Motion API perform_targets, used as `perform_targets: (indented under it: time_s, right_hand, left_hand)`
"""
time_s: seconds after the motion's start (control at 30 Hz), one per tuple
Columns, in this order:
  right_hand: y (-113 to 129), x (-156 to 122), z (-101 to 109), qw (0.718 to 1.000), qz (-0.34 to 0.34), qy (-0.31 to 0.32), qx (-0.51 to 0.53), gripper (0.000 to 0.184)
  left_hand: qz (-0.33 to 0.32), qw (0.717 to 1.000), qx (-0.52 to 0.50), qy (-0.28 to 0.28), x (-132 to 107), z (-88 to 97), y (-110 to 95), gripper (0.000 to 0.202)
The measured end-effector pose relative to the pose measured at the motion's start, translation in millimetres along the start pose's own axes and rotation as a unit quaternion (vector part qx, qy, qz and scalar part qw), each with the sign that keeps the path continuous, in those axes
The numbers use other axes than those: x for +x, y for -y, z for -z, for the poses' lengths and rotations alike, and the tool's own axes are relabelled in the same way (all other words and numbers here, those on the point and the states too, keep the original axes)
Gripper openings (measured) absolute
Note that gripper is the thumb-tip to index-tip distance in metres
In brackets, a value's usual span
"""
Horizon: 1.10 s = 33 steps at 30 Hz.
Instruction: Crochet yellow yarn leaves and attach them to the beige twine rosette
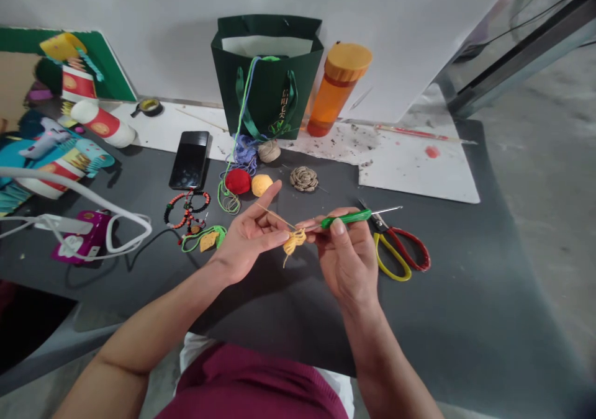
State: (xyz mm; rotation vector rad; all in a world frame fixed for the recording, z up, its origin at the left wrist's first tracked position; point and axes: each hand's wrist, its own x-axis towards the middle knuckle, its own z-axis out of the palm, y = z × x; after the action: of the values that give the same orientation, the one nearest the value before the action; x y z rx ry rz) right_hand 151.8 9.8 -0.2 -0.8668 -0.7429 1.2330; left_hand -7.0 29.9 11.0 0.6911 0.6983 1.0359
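Observation:
My left hand (249, 236) pinches a small yellow crochet piece (294, 243) between thumb and fingers, with its index finger raised and a yellow strand running over it. In my right hand (349, 254) is a crochet hook with a green handle (347, 218); its near end meets the yellow piece, and a metal tip sticks out on the far side. Behind the hands lie a yellow yarn ball (262, 185), a red yarn ball (238, 182) and a coiled grey-brown crochet piece (304, 179). Scissors (395, 254) with one red and one yellow handle lie right of my right hand.
A dark green paper bag (265, 90) and an orange bottle (339, 90) stand against the wall. On the left are a black phone (189, 160), beaded strings (187, 210), a purple power socket (84, 238) with white cables, and paper-cup crafts (105, 124).

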Motion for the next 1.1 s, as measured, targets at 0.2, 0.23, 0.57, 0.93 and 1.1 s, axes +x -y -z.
perform_targets:
  time_s: [0.2,0.23,0.57,0.93,1.1]
  right_hand:
    - [2,2,3,0.997,0.051,0.046,-0.037,0.019]
    - [1,2,3,0.996,0.059,0.051,-0.040,0.017]
    - [1,-3,10,0.984,0.119,0.045,-0.123,0.008]
    - [9,-9,4,0.959,0.191,0.049,-0.201,0.002]
    - [10,-8,2,0.936,0.257,0.069,-0.229,0.010]
  left_hand:
    - [-0.003,1.000,0.008,-0.001,-1,-1.2,-2,0.091]
    - [-0.003,1.000,0.008,-0.004,-1,-1.2,-2,0.092]
    - [0.003,1.000,0.002,-0.020,-1,-2.2,-2,0.090]
    - [0.006,0.999,0.022,-0.042,1,-1.5,-3,0.090]
    - [0.009,0.999,0.023,-0.038,1,-0.6,-3,0.089]
